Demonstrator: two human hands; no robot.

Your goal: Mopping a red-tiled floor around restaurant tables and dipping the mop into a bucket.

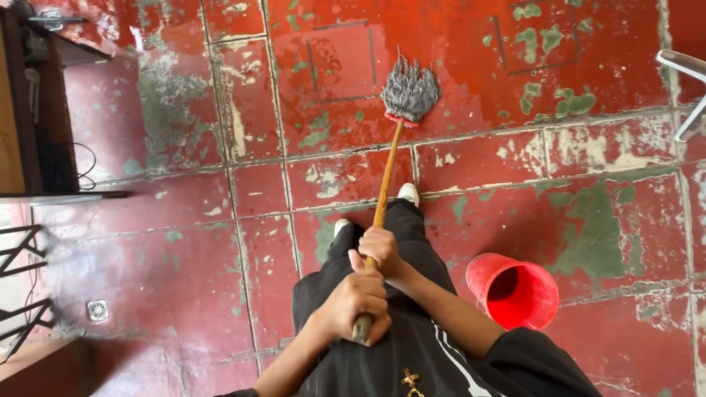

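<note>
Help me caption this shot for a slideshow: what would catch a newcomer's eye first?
The worn red floor, its paint flaking to green and white, fills the view. Up the middle runs a wooden-handled mop, its grey head near the top, gripped by the right hand above the left hand. A bright red bucket stands at lower right.

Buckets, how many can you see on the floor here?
1: a red bucket stands on the worn red floor to the person's right, beside the right arm, apart from the mop. Others may lie outside the view.
</note>
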